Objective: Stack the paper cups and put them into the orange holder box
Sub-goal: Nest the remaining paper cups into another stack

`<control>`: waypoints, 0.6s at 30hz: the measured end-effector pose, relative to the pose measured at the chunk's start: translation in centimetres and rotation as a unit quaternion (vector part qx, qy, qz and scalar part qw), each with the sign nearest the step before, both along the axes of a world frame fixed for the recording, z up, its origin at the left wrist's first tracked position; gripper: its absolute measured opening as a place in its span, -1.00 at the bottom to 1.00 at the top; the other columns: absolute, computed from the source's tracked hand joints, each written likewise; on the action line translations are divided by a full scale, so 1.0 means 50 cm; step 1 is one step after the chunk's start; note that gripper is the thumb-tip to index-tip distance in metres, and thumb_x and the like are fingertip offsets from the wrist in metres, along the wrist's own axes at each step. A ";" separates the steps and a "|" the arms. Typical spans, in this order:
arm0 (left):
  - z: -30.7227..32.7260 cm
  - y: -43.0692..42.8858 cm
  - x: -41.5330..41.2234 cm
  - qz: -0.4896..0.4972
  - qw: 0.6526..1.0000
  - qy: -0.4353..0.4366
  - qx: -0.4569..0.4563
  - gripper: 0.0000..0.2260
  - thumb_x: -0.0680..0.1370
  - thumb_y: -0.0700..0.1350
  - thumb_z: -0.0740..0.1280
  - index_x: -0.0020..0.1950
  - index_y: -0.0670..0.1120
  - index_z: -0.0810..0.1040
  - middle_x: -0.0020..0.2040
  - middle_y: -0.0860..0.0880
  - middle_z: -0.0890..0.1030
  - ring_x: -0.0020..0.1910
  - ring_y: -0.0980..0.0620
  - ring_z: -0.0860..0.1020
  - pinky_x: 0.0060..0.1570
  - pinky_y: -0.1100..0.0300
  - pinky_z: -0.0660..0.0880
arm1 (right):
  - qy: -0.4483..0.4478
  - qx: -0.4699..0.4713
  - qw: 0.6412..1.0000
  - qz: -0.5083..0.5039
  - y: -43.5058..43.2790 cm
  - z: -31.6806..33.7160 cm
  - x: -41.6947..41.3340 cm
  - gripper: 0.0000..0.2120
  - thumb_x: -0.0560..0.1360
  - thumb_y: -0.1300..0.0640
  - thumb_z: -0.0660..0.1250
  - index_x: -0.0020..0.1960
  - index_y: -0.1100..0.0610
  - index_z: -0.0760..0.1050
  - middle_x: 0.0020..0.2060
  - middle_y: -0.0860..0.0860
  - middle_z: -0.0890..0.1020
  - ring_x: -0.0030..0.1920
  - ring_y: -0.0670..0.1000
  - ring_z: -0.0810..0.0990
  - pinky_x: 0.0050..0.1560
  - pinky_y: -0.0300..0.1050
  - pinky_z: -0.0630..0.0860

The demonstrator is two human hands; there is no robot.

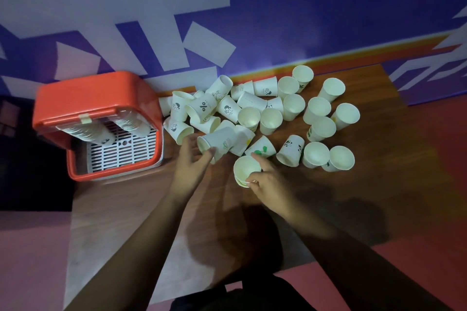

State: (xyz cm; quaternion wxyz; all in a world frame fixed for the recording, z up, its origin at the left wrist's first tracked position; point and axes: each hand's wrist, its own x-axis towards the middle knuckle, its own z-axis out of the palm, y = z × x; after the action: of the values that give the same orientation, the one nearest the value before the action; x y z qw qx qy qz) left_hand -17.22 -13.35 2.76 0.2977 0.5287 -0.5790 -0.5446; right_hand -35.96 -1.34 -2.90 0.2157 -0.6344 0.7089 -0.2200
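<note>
Right hand [265, 179] gripped a short stack of cups [246, 170], mouth up, thumb on the near rim and forefinger round the far side. In my judgement it was held upright to take the next cup. Left hand [192, 159] clasped a tipped cup [217, 144] at its mouth, fingers on one side and thumb on the other, just beside the stack. The orange holder box [96, 98] sat at the left edge of the tabletop [391, 171], two nested rows [83, 131] leaning inside it. Loose cups remained, tumbled in a heap [202, 108] at centre and upright cups [318, 108] at right. Task judged well short of complete.
</note>
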 end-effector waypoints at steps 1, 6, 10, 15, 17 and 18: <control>0.002 0.002 -0.001 -0.010 1.000 0.000 -0.001 -0.70 0.58 -0.18 0.41 0.25 0.00 0.40 0.21 -0.06 0.57 -0.03 0.38 0.58 -0.10 0.36 0.54 | 0.017 0.025 1.000 0.003 -0.003 -0.007 0.001 -0.91 0.46 0.18 0.45 -0.06 0.13 0.70 0.48 0.11 0.36 0.44 0.18 0.37 0.40 0.06 0.38; -0.004 0.019 -0.011 -0.074 0.997 -0.025 -0.018 -0.62 0.56 -0.09 0.46 0.33 -0.04 0.46 0.26 -0.02 0.53 0.08 0.29 0.57 -0.05 0.40 0.53 | -0.006 0.073 0.997 0.000 0.001 -0.021 -0.015 -0.40 0.39 0.10 0.53 0.39 0.07 0.47 0.46 0.04 0.39 0.46 0.09 0.35 0.43 0.08 0.34; -0.014 0.035 -0.023 -0.151 0.986 -0.058 -0.031 -0.47 0.48 0.11 0.46 0.42 0.07 0.44 0.28 0.10 0.44 0.25 0.12 0.48 0.09 0.29 0.49 | 0.009 0.023 0.992 -0.121 0.037 0.006 -0.078 -0.48 0.45 0.08 0.46 0.37 0.16 0.46 0.34 0.10 0.50 0.36 0.10 0.46 0.34 0.04 0.45; -0.030 0.045 -0.051 -0.238 0.954 -0.141 -0.113 -0.35 0.41 0.22 0.42 0.46 0.06 0.40 0.27 0.13 0.47 0.35 0.05 0.37 0.31 0.12 0.31 | 0.113 0.015 0.956 -0.269 0.070 0.010 -0.204 -0.40 0.41 0.09 0.49 0.37 0.24 0.40 0.32 0.21 0.50 0.35 0.24 0.45 0.32 0.18 0.45; -0.038 0.046 -0.063 -0.253 0.938 -0.181 -0.151 -0.33 0.40 0.19 0.42 0.46 -0.01 0.40 0.25 0.05 0.50 0.29 0.03 0.39 0.26 0.15 0.27 | 0.143 0.054 0.947 -0.282 0.072 -0.003 -0.236 -0.28 0.39 0.01 0.52 0.43 0.22 0.33 0.35 0.20 0.49 0.37 0.23 0.44 0.34 0.20 0.43; -0.042 0.048 -0.067 -0.260 0.931 -0.198 -0.163 -0.31 0.39 0.21 0.40 0.44 -0.05 0.42 0.24 0.01 0.52 0.25 0.02 0.40 0.23 0.16 0.28 | 0.155 0.076 0.944 -0.280 0.071 -0.011 -0.248 -0.23 0.39 -0.04 0.52 0.46 0.21 0.30 0.37 0.20 0.47 0.39 0.23 0.42 0.36 0.22 0.41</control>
State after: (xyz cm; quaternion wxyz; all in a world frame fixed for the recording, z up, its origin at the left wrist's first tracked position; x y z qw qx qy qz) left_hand -20.59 -10.97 0.65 0.1077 0.4011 -0.8240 -0.3854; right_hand -48.35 2.19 -3.45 0.0806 -0.4187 0.8972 -0.1153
